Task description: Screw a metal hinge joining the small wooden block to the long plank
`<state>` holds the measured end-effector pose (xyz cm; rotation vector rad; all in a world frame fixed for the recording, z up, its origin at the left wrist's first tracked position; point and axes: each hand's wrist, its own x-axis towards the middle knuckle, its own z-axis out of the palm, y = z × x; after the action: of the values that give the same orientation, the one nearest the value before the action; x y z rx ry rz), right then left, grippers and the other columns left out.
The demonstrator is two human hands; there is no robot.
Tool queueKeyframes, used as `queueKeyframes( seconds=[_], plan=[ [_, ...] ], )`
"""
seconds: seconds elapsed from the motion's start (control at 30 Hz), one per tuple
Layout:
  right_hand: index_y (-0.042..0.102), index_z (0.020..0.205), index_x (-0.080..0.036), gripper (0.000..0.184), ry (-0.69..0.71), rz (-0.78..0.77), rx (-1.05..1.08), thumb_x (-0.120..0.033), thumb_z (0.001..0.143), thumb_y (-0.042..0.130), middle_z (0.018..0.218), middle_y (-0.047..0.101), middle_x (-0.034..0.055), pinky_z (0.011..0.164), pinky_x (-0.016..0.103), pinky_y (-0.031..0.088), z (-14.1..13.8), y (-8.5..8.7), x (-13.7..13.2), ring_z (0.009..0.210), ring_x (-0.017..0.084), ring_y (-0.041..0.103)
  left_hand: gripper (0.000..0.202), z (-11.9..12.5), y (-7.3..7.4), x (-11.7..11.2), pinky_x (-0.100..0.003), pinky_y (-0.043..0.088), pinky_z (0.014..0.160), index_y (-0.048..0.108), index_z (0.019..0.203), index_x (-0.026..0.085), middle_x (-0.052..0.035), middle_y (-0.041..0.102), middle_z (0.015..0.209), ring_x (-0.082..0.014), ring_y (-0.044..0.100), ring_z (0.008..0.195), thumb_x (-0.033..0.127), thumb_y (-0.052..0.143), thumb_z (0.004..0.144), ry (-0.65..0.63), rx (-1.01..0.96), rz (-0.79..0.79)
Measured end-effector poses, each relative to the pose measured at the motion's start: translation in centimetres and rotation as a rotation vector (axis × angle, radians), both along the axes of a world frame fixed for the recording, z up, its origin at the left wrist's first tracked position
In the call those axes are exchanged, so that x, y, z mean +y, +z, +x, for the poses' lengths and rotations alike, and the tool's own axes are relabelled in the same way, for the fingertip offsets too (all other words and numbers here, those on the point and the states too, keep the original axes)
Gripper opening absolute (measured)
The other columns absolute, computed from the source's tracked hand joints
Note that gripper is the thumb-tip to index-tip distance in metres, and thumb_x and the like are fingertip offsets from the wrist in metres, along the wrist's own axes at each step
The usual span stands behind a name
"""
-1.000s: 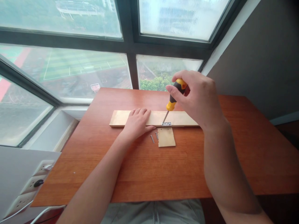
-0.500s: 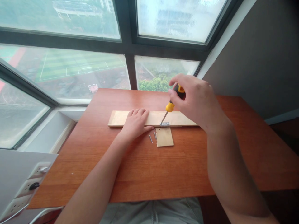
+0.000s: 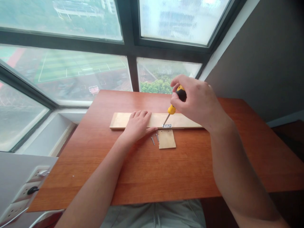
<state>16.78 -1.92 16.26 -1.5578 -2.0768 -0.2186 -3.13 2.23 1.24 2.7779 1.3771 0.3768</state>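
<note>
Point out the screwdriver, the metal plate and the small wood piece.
Screwdriver [image 3: 171, 110]: head view, yellow neck of the handle.
Metal plate [image 3: 167, 126]: head view, its middle.
Small wood piece [image 3: 167, 139]: head view, middle of its top face.

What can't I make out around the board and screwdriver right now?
All in the head view:
Board: right end hidden behind the right hand.
Screwdriver: part of the handle covered by that hand's fingers.
Screwdriver tip at the metal plate: too small to tell how it sits.
Two loose screws: heads too small to read.
</note>
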Motion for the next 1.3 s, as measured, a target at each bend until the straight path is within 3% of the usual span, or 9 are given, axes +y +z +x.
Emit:
queueKeyframes(
  seconds=[0.13,0.23,0.33,0.63,0.83,0.97,1.07,1.17,1.3],
  plan=[
    [0.060,0.103,-0.020,0.026,0.062,-0.045,0.003,-0.015,0.079,0.050,0.103,0.067,0.0060,0.066,0.031,0.041,-0.21,0.20,-0.11,0.083,0.019,0.060,0.059,0.11,-0.08,0.02,-0.043,0.035,0.100,0.051,0.122,0.018,-0.0139,0.058,0.122,-0.0315,0.052,0.113,0.063,0.055,0.084,0.010,0.012,0.016],
    [0.061,0.095,-0.021,0.015,-0.014,-0.043,-0.025,-0.027,0.086,0.051,0.090,0.067,0.0054,0.064,0.033,0.039,-0.44,0.35,-0.02,0.076,0.020,0.058,0.059,0.18,-0.06,0.00,-0.043,0.035,0.099,0.052,0.122,0.018,-0.0139,0.058,0.122,-0.0315,0.052,0.112,0.063,0.055,0.084,0.013,0.015,0.020],
    [0.062,0.091,-0.023,0.018,-0.118,-0.020,-0.058,-0.039,0.088,0.054,0.079,0.065,0.0050,0.062,0.034,0.036,-0.52,0.37,0.21,0.069,0.021,0.056,0.060,0.18,-0.04,-0.03,-0.043,0.035,0.099,0.052,0.122,0.017,-0.0140,0.058,0.122,-0.0319,0.052,0.112,0.064,0.055,0.084,0.015,0.009,0.013],
    [0.059,0.107,-0.020,0.028,0.156,-0.097,0.024,-0.016,0.080,0.051,0.099,0.066,0.0047,0.067,0.030,0.041,-0.39,0.53,0.03,0.077,0.017,0.057,0.062,0.11,-0.06,0.06,-0.043,0.035,0.098,0.053,0.122,0.017,-0.0142,0.059,0.120,-0.0320,0.053,0.110,0.065,0.054,0.083,0.011,0.005,0.010],
    [0.062,0.099,-0.021,0.020,-0.040,-0.044,-0.057,-0.033,0.090,0.049,0.081,0.066,0.0042,0.063,0.032,0.037,-0.43,0.51,0.32,0.071,0.019,0.056,0.062,0.10,-0.08,0.15,-0.042,0.035,0.097,0.053,0.122,0.019,-0.0134,0.059,0.120,-0.0316,0.053,0.109,0.067,0.055,0.082,0.018,0.008,0.003],
    [0.059,0.107,-0.021,0.027,0.072,-0.098,-0.032,-0.018,0.082,0.049,0.098,0.067,0.0048,0.066,0.031,0.040,-0.25,0.56,0.20,0.076,0.018,0.058,0.061,0.07,-0.10,0.12,-0.043,0.034,0.098,0.053,0.123,0.020,-0.0134,0.059,0.121,-0.0313,0.052,0.110,0.066,0.055,0.083,0.019,-0.011,-0.010],
    [0.059,0.105,-0.022,0.023,0.068,-0.099,-0.039,-0.024,0.084,0.052,0.098,0.068,0.0047,0.065,0.031,0.040,-0.30,0.64,0.07,0.075,0.018,0.057,0.060,0.07,-0.07,0.06,-0.043,0.035,0.098,0.053,0.122,0.020,-0.0136,0.059,0.121,-0.0318,0.053,0.110,0.065,0.054,0.083,0.018,-0.010,-0.004],
    [0.062,0.097,-0.023,0.020,-0.041,-0.052,-0.078,-0.038,0.088,0.052,0.081,0.067,0.0034,0.061,0.032,0.037,-0.43,0.63,0.12,0.069,0.019,0.056,0.059,0.08,-0.04,0.01,-0.043,0.035,0.098,0.053,0.122,0.020,-0.0132,0.059,0.122,-0.0320,0.053,0.111,0.065,0.055,0.083,0.023,-0.005,-0.002],
    [0.061,0.103,-0.023,0.021,0.011,-0.076,-0.061,-0.024,0.085,0.051,0.091,0.069,0.0039,0.064,0.032,0.039,-0.33,0.62,0.14,0.074,0.019,0.059,0.059,0.11,-0.04,0.01,-0.043,0.035,0.099,0.053,0.123,0.020,-0.0135,0.059,0.122,-0.0320,0.053,0.111,0.064,0.055,0.083,0.026,-0.004,-0.004]
  ],
)
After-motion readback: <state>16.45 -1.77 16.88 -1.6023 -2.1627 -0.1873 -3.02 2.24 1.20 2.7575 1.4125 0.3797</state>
